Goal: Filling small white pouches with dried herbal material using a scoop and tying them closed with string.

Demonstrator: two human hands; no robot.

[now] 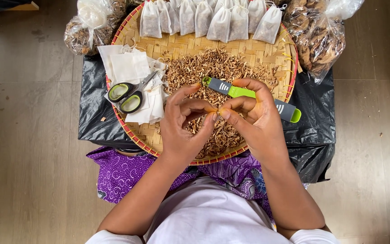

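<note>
both hands meet over the tray: left hand (pixel 183 122) and right hand (pixel 253 119) press fingertips together, seemingly pinching something small, too tiny to tell. the right palm also keeps a grey-and-green plastic measuring spoon (pixel 244 93) tucked ready. beneath them lies a dry, shredded brown herb pile (pixel 213 68) on the woven bamboo tray (pixel 267 54). left of the hands, scissors (pixel 127 95) rest on flat empty pouches (pixel 127 65); beyond, filled cloth pouches (pixel 213 20) stand in a row.

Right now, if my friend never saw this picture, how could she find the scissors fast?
Look for the big round woven tray with the red rim, piled with dried brown bits. On its left side lies a stack of flat white cloth bags, and the scissors rest on top. They are the only thing there with two green-lined loop handles.
</note>
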